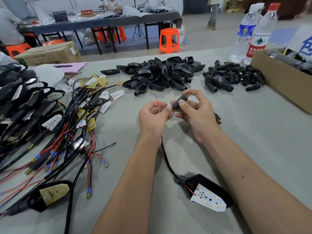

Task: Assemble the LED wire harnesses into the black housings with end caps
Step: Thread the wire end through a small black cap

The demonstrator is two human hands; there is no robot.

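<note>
A grey worktop (236, 129) carries everything, and the places below are given from the heap of empty black plastic housings (162, 73) lying at its far middle. Left of that heap and nearer the person sprawls a large tangle of black and red LED wire harnesses with white and yellow boards (81, 115). Right of the heap stands an open brown cardboard box (280, 85), with two clear plastic water bottles (253, 31) behind it; between heap and box lies a smaller pile of black end caps (236, 75). Well nearer than the heap, by the right forearm, rests a black housing with a white LED board seated in it (209, 193), its black cable running up to the hands. Just in front of the heap, the right hand (197, 114) grips a black cylindrical end cap with a brass tip (181, 100), and the left hand (153, 115) pinches a thin red wire (158, 103) standing upward.
</note>
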